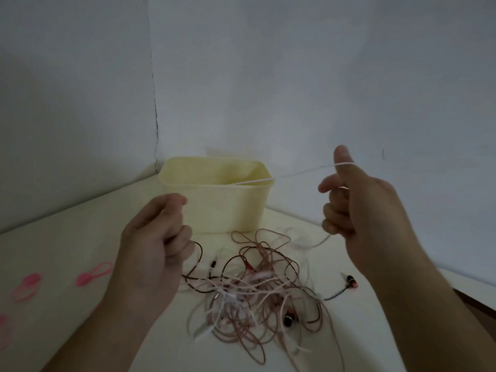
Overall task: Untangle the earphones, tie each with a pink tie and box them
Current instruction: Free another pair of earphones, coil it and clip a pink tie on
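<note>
table: pale, cream top | wall: plain white, dark vertical seam at corner

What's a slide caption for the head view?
Both hands stretch a white cord above tangled earphones; yellow box behind, pink ties at left.

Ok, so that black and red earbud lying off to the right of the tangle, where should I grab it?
Pinch the earbud itself, coming from above and the right. It lies clear of the tangled earphones on bare table, joined to the pile only by its dark lead, so that side looks unobstructed. The right hand is nearest, though a white cord is looped over its thumb.
</note>
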Demonstrator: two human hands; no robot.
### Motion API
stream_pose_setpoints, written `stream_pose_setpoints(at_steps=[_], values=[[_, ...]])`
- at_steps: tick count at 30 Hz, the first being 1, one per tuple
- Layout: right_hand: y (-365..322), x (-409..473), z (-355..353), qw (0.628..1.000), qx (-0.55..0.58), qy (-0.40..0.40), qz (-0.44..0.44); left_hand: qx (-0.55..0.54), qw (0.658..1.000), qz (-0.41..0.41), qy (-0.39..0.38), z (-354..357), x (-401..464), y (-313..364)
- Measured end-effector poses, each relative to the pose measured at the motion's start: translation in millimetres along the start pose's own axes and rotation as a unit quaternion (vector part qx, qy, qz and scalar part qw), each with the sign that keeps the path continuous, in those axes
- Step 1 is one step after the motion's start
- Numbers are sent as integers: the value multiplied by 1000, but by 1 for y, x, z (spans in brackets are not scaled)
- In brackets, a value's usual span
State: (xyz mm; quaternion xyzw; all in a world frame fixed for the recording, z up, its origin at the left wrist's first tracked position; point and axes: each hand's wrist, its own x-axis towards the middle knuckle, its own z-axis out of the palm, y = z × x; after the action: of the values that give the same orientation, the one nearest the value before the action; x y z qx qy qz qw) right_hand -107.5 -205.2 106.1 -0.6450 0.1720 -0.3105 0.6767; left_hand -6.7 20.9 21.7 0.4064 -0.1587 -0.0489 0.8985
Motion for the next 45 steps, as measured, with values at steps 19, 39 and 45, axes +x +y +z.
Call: stream_pose_setpoints(at_steps=[19,39,45], values=[[0,1,0,968,-13,-215,127,268,963,28,6,-1,-2,-11],[9,-32,31,888,-220,-403,26,320,914,102,-229,18,-24,-15],[-7,-17,7,876,-365,-310,-52,98,995,18,-9,3,-4,-1]])
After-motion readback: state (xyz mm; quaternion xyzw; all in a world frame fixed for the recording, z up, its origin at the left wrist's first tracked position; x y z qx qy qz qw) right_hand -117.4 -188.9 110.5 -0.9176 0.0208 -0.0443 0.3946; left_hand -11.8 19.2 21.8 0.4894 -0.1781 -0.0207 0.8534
